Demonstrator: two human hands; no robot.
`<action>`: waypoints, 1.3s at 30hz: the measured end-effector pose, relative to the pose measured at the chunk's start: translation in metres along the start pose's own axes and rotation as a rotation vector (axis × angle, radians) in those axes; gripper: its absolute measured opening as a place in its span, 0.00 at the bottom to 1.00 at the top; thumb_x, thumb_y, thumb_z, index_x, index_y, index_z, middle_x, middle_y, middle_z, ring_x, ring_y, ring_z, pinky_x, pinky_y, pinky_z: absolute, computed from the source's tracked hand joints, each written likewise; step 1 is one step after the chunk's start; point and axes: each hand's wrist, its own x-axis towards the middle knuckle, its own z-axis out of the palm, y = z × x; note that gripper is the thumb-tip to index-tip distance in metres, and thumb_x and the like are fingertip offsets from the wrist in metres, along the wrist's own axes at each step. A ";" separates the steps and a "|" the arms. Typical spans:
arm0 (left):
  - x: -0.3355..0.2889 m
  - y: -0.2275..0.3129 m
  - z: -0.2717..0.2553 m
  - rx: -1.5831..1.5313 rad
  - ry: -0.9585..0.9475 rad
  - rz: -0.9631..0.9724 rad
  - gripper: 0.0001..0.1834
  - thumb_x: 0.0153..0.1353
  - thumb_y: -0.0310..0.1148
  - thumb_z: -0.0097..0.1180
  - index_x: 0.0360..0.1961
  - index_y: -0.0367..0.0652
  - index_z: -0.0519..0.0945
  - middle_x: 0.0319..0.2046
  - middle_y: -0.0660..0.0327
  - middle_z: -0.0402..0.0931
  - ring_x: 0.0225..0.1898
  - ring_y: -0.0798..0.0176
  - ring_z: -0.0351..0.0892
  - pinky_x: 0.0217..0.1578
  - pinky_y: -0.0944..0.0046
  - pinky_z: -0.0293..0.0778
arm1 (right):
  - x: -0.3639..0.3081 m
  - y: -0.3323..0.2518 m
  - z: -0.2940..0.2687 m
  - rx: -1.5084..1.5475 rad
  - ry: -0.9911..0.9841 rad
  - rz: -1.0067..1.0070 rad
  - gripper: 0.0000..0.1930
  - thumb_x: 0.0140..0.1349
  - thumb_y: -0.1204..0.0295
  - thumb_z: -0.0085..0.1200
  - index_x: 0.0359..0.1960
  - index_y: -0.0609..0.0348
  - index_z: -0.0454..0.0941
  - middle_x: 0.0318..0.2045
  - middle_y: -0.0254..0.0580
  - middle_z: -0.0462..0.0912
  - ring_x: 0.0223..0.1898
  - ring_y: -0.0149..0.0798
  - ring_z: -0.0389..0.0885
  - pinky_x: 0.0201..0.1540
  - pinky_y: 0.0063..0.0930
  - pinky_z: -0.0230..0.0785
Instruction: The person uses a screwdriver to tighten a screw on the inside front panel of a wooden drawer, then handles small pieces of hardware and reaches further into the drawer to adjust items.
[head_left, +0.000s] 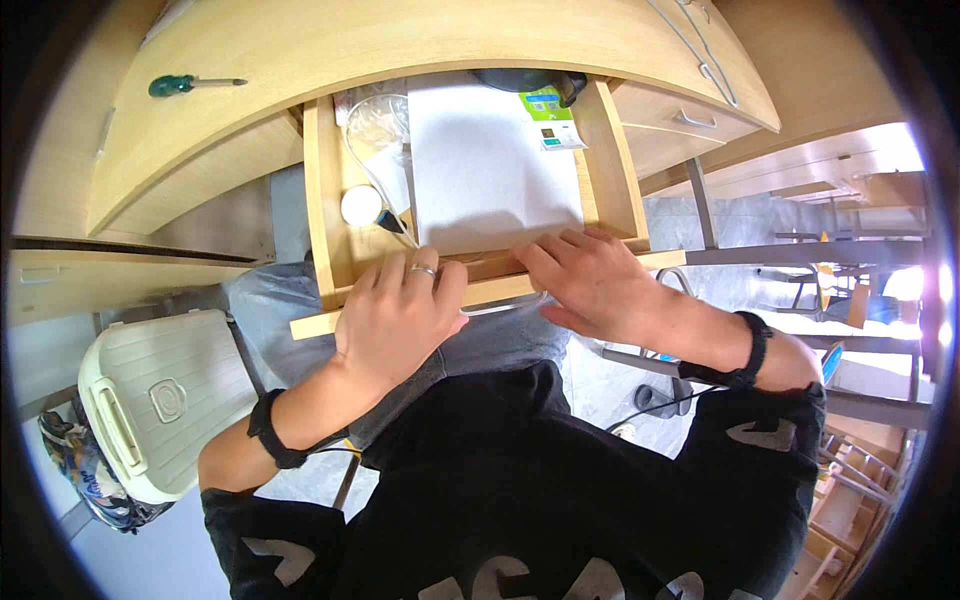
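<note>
A wooden drawer (628, 170) stands pulled out from under the desk, above my lap. My left hand (395, 308), with a ring on one finger, has its fingers hooked over the left part of the drawer's front panel. Over the right part of that same panel curl the fingers of my right hand (592, 280). A metal handle (505, 303) shows between the two hands. Inside the drawer lie a large white sheet (490, 150), a green and white card (552, 120), a white cable (362, 160), a round white object (361, 206) and a dark object (515, 79) at the back.
On the desktop (330, 50) lies a screwdriver (195, 85) with a green handle. A cream lidded box (170, 400) stands at my left. To the right are a closed drawer (670, 125), metal frame bars (700, 200) and dark shoes (665, 398) on the floor.
</note>
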 end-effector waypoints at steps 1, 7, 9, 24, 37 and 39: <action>0.004 -0.003 -0.005 -0.074 -0.032 0.016 0.28 0.44 0.52 0.68 0.37 0.41 0.74 0.35 0.56 0.76 0.33 0.56 0.76 0.30 0.60 0.73 | 0.001 -0.001 0.008 0.038 0.029 0.072 0.22 0.47 0.69 0.65 0.43 0.63 0.72 0.37 0.45 0.78 0.42 0.48 0.79 0.49 0.40 0.70; 0.075 -0.045 -0.050 -0.550 -0.966 0.030 0.23 0.57 0.50 0.63 0.39 0.39 0.77 0.33 0.51 0.80 0.37 0.50 0.81 0.34 0.55 0.75 | -0.002 -0.017 0.007 0.169 0.607 0.049 0.18 0.44 0.75 0.62 0.39 0.64 0.75 0.35 0.45 0.77 0.40 0.50 0.78 0.44 0.40 0.71; 0.092 -0.064 -0.037 -0.653 -0.866 0.058 0.27 0.60 0.56 0.57 0.38 0.39 0.79 0.29 0.52 0.82 0.33 0.55 0.83 0.35 0.56 0.76 | -0.027 -0.029 0.004 0.286 0.799 0.158 0.13 0.42 0.81 0.59 0.34 0.63 0.77 0.36 0.46 0.78 0.39 0.50 0.77 0.41 0.39 0.70; 0.144 -0.031 0.084 -1.165 -1.052 0.217 0.19 0.64 0.38 0.55 0.48 0.33 0.80 0.39 0.56 0.83 0.39 0.66 0.80 0.43 0.65 0.75 | -0.033 -0.058 0.113 1.797 0.486 0.701 0.12 0.72 0.71 0.43 0.36 0.67 0.76 0.26 0.40 0.82 0.28 0.30 0.78 0.34 0.24 0.72; 0.139 -0.023 0.107 -1.278 -0.884 0.156 0.08 0.53 0.28 0.62 0.33 0.33 0.84 0.25 0.61 0.82 0.27 0.72 0.79 0.31 0.69 0.75 | -0.028 -0.052 0.134 1.919 0.558 0.612 0.13 0.72 0.70 0.45 0.32 0.63 0.76 0.23 0.38 0.80 0.26 0.30 0.78 0.30 0.24 0.70; 0.139 -0.024 0.109 -1.259 -0.905 0.202 0.09 0.55 0.28 0.61 0.34 0.33 0.83 0.25 0.61 0.82 0.27 0.72 0.78 0.30 0.69 0.74 | -0.028 -0.051 0.134 1.879 0.565 0.598 0.12 0.72 0.69 0.46 0.31 0.62 0.76 0.23 0.38 0.80 0.26 0.30 0.78 0.29 0.24 0.70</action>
